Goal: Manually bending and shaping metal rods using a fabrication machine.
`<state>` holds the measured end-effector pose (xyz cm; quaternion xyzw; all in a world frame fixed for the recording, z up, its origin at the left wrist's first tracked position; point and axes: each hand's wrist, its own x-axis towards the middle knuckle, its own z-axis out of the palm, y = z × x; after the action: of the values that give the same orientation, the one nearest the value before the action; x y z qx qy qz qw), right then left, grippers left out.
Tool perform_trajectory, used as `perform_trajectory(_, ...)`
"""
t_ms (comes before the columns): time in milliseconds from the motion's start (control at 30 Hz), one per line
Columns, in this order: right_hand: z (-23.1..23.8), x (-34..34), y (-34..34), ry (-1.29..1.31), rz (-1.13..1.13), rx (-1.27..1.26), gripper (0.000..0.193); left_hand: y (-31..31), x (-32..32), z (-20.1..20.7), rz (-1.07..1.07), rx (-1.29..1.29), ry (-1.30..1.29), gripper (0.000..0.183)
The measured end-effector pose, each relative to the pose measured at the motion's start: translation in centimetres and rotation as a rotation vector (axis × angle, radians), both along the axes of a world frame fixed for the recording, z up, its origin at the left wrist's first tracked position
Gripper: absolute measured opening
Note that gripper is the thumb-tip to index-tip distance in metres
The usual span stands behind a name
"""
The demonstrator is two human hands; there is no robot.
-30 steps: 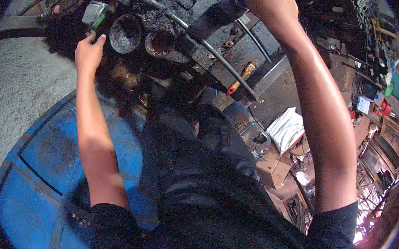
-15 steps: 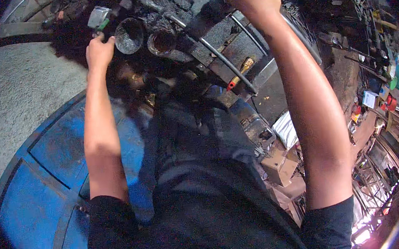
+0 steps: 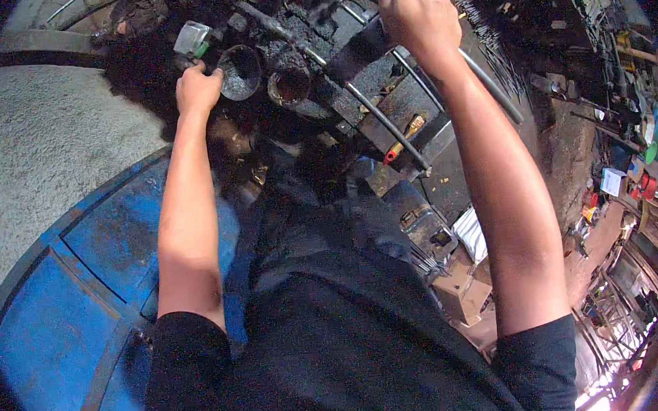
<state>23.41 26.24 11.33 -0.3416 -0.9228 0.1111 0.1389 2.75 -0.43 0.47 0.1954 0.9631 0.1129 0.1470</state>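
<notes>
My left hand [image 3: 199,90] is closed, its fingers curled beside a round metal dish-shaped part [image 3: 239,73]. What the fingers hold, if anything, is hidden in shadow. Just beyond them is a clear box-like piece [image 3: 193,37] with a green part. My right hand [image 3: 423,23] makes a fist at the upper middle, over the dark machine. Whatever sits inside that fist is covered by the fingers. A thick metal bar [image 3: 495,89] slants away below its wrist, and a dark flat block [image 3: 360,52] lies to its left. Grey metal chips [image 3: 292,52] cover the machine between my hands.
A brush [image 3: 404,138] with a red-tipped handle lies by slim metal rods [image 3: 388,126]. Blue metal panels [image 3: 50,332] are at lower left, with grey rough floor [image 3: 42,144] beyond. A cardboard box [image 3: 462,292] and cluttered shelves stand right.
The whole scene has shifted down and rightward in the picture as the view moved. Both hands stay at about the same places on the machine, still closed.
</notes>
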Motion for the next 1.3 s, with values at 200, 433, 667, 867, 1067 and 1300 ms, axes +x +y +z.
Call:
perform_trajectory(200,0.4,0.0,0.0,0.02,-0.011,-0.022,0.036,-0.2,-0.2,0.0,-0.008,0.024,0.046,0.05)
perform_trajectory(433,0.6,-0.5,-0.5,-0.003,-0.041,-0.016,0.037,0.1,0.0,0.8,0.012,-0.002,-0.038,0.052)
perform_trajectory(667,0.5,-0.5,-0.2,0.023,-0.076,-0.038,0.037,0.3,0.4,0.8,0.003,0.017,-0.038,0.054)
perform_trajectory(867,0.6,-0.9,-0.2,0.013,-0.082,0.003,0.038,0.3,0.4,0.9,-0.034,0.036,-0.021,0.055)
perform_trajectory(1067,0.6,-1.1,-0.5,0.001,-0.086,-0.012,0.038,0.3,0.3,0.7,-0.027,0.046,-0.022,0.051)
perform_trajectory(1300,0.3,-0.8,-0.3,0.04,-0.082,0.016,0.039,0.5,0.3,0.9,0.003,0.049,-0.043,0.048)
